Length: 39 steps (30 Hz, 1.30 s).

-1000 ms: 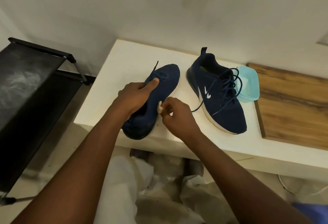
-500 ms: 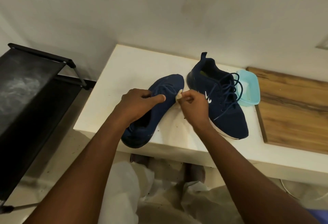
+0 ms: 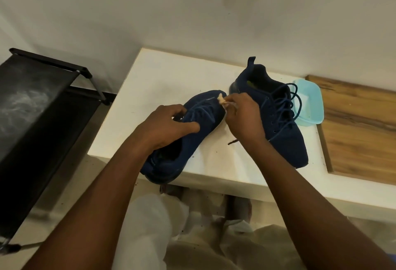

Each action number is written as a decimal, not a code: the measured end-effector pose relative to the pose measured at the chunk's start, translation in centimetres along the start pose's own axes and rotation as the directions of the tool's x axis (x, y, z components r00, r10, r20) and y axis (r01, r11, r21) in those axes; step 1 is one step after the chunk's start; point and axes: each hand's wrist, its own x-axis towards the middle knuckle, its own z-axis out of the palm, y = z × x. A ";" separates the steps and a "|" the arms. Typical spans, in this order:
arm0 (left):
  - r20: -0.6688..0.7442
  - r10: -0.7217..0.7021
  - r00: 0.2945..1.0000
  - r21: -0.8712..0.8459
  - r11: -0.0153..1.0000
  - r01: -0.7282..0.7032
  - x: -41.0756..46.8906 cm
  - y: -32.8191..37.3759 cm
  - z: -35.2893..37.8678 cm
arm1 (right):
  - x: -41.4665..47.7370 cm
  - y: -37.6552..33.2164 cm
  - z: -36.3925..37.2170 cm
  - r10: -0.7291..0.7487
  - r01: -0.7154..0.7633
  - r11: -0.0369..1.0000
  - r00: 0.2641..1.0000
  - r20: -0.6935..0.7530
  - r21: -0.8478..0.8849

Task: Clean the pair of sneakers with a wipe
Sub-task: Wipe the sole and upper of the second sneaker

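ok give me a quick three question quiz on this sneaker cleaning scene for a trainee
1. True or false: the right hand pinches the small white wipe at the toe of the dark blue mesh sneaker that the left hand grips.
2. What sits just right of the second dark blue laced sneaker? A) light blue plastic container B) red mug C) metal brush
3. Fill in: the second sneaker stands on the ____ table.
Key: 1 true; 2 A; 3 white.
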 end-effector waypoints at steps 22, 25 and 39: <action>0.222 0.098 0.970 0.585 0.782 -0.213 -1.1 2.6 0.2 | -1.1 -1.0 0.3 -0.043 0.045 0.999 0.991 0.130 -0.006; 0.287 0.072 0.955 0.517 0.828 -0.218 -1.0 2.0 -0.2 | -2.3 -3.1 0.3 -0.269 0.291 0.957 0.903 0.335 -0.017; 0.316 0.086 0.945 0.394 0.894 -0.213 -1.2 1.5 -0.7 | -1.7 -3.9 -0.3 -0.166 0.252 0.957 0.878 0.448 -0.140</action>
